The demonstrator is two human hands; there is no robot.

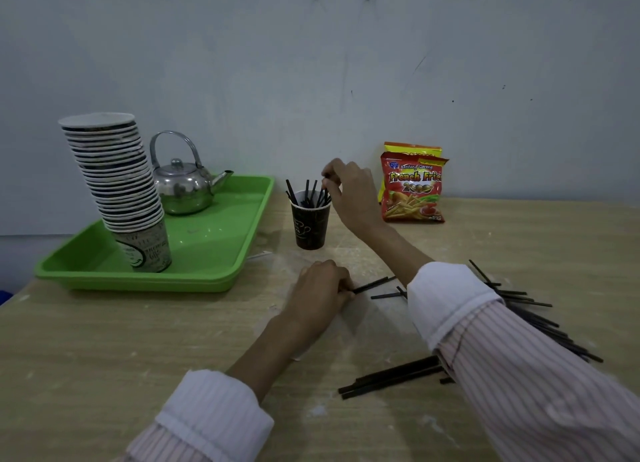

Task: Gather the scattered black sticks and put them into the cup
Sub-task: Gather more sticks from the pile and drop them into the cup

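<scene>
Over the dark cup (310, 224), her right hand (349, 191) pinches a stick, lowering it among those inside; her left hand (320, 293) grips another stick (372, 285) off the surface (104, 340). Next, I'd say: release, then fetch the scattered sticks (391, 380).

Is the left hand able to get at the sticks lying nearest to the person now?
Probably yes: the nearest sticks lie on bare table, with only their right ends hidden under the right sleeve. The left hand grips a stick, though.
</scene>
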